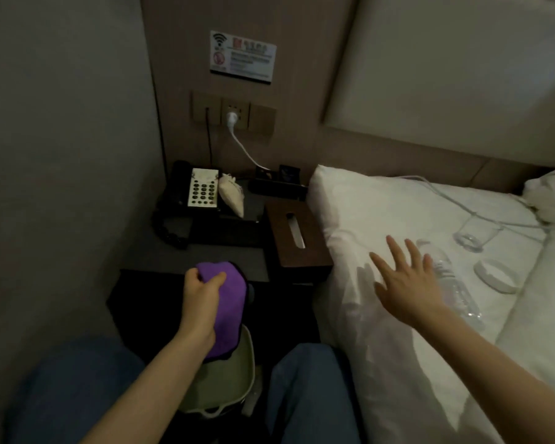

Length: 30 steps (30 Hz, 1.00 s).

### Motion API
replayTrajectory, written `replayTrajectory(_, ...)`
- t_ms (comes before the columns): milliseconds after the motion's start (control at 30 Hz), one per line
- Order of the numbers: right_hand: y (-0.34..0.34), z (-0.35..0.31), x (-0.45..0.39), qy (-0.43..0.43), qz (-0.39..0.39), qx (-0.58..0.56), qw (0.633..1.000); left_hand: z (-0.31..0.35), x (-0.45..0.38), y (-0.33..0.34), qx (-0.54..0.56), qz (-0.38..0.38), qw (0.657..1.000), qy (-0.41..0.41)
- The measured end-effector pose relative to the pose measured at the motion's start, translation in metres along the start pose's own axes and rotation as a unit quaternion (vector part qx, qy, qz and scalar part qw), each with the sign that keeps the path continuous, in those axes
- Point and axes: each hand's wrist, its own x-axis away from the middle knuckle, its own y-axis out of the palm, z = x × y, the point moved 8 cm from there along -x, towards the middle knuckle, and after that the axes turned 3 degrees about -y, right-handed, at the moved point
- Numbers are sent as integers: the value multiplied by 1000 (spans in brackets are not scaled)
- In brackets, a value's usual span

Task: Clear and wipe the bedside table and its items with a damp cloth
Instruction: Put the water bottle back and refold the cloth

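Left hand [202, 302] had fingers and thumb curled tight round a purple cloth [228, 302], bunched, dark-edged, hanging down from the fist over a pale green basin [225, 379] between the knees, just at the front edge of the bedside table [161, 254]. Right hand [407, 280] was flat, fingers spread wide, holding nothing, over the white bedding [382, 347] right beside a clear plastic bottle [452, 283]; contact with the bottle can't be confirmed. Clearing looked partly done: bottle, a drinking glass [474, 235] lying on its side, and a small round white dish [497, 277] sat on the bed. Left on the table: telephone [196, 187] at the back left, small cloth pouch [231, 195] against it, wooden tissue box [295, 238] at the right edge, dark tray [276, 184] at the back. Front strip of the tabletop was bare; couldn't tell if wiped. My read: more clearing, then most of the wiping was to come. Cloth dampness not visible in the dim light.
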Motion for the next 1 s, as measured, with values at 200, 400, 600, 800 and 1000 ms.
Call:
replayTrajectory(200, -22, -172, -11, -88, -130, -608, 779, 15, -11, -2, 37, -80, 996, -6)
replayTrajectory(400, 23, -303, -1, 18, -323, -870, 373, -12, -56, -40, 37, -109, 989, -96)
replayTrajectory(600, 125, -351, 8, 169, -347, -770, 508, -119, -101, -82, -212, -23, 961, -178)
replayTrajectory(800, 178, -360, -5, 205, -293, -677, 643, -178, -132, -71, -338, -47, 930, -139)
replayTrajectory(1000, 185, -382, -5, -115, -245, -361, 892, -223, -120, -56, -701, -174, 690, 40)
